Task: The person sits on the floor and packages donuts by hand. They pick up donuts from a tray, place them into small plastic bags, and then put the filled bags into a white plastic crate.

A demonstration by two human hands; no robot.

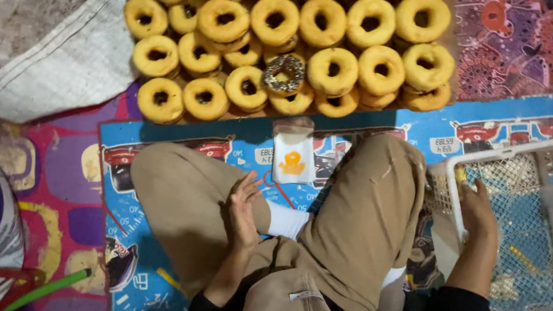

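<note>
Basket [458,192]: white mesh, on the floor at right, rim clasped by right hand [479,214]. Left hand [244,209] open, resting on crossed legs. Risk: a careless pull could swing it into the donuts [285,30] or the bag [293,155] just beside the knee.
</note>
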